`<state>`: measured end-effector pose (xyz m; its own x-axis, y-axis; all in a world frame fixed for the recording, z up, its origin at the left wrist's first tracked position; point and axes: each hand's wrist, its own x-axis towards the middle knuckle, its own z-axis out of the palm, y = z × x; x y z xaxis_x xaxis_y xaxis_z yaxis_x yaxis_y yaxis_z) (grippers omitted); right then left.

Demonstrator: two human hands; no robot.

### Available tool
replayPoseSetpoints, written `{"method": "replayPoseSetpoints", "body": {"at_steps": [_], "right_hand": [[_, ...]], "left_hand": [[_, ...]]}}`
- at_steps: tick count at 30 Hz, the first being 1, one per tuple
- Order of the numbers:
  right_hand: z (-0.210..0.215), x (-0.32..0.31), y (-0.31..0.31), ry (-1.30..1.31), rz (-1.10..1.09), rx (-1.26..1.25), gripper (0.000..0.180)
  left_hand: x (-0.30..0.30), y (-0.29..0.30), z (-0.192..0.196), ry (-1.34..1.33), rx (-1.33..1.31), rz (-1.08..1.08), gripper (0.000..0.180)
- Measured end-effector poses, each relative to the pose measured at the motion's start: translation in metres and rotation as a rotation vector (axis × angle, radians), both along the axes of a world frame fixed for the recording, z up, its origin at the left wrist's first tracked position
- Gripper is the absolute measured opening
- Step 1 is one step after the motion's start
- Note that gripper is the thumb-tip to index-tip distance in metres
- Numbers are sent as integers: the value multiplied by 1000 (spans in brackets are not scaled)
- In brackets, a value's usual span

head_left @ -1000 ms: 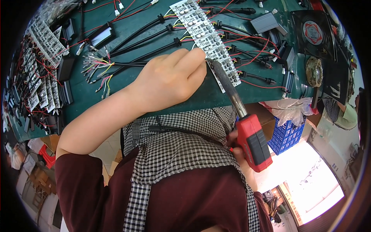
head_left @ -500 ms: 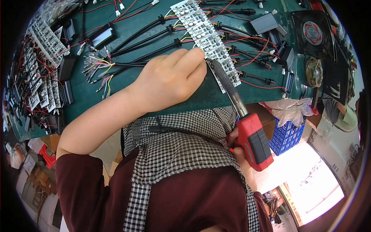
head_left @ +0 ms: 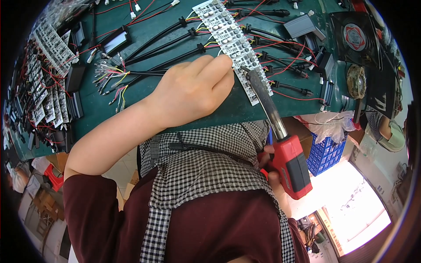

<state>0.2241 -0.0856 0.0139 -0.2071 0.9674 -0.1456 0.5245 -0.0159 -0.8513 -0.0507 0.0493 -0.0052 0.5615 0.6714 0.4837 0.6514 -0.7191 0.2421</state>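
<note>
A panel of white circuit boards point(head_left: 230, 35) slants across the green table, with black cables and coloured wires along both long sides. At its left edge my left hand point(head_left: 195, 90) is closed, thumb and fingertips pinched together. A black cable point(head_left: 147, 73) runs into that hand from the left; its gripped end is hidden behind the fingers. My right hand point(head_left: 274, 179), mostly hidden, is wrapped round the red and black handle of a soldering iron point(head_left: 290, 168). The iron's dark tip points up over the lower part of the panel, a little right of my left fingertips.
Bundled loose wire ends point(head_left: 109, 72) lie left of my hand. More boards point(head_left: 52, 52) and black cases pile up at far left. A black fan point(head_left: 355, 37) and a round amber-coloured container point(head_left: 356, 82) are at right. A blue crate point(head_left: 325, 153) stands below the table edge.
The soldering iron has shifted slightly right and toward me, its tip drawing away from my left fingertips. My left hand keeps nearly the same place and pinch.
</note>
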Motion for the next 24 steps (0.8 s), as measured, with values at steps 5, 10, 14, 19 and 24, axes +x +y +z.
{"method": "replayPoseSetpoints", "body": {"at_steps": [5,10,14,19,24], "right_hand": [[-4,3,-3,56,-4,33,76],[-1,-1,2,145,-33,-42,77],[-3,2,-3,197,-68,-31,76],[0,-2,-1,265,-108,-78,75],[5,-4,5,264,-106,-128,62]], "left_hand": [[1,0,2,43,27,2,31],[0,-1,3,65,42,16,29],[0,0,1,-28,36,2,30],[2,1,-2,-67,-3,-52,31],[1,2,-2,-83,-5,-58,30]]}}
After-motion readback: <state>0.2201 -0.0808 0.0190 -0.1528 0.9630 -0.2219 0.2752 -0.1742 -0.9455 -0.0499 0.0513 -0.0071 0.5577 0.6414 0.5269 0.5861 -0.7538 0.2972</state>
